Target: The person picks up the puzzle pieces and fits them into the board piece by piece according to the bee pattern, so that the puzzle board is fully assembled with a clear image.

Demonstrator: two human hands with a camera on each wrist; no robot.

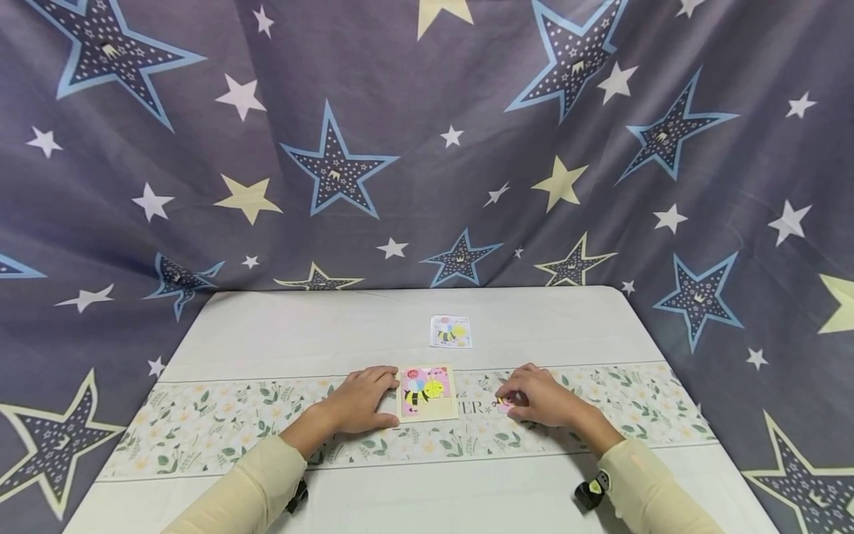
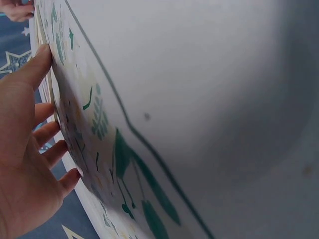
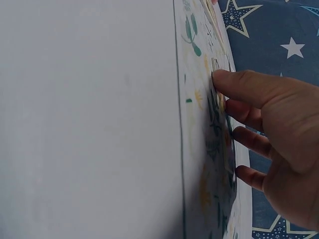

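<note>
A square wooden jigsaw tray lies on the floral runner, with a bee picture on pink filling most of it and bare wood showing at its lower right. My left hand rests at the tray's left edge, thumb near the lower corner and fingertips near the upper one. To the right of the tray, my right hand pinches a small pink puzzle piece low over the runner. In the right wrist view the thumb is at a thin edge, and the fingers hide most of the piece.
Behind the tray lies a card printed with a similar bee. The floral runner crosses the white table. A star-patterned curtain hangs behind and beside the table.
</note>
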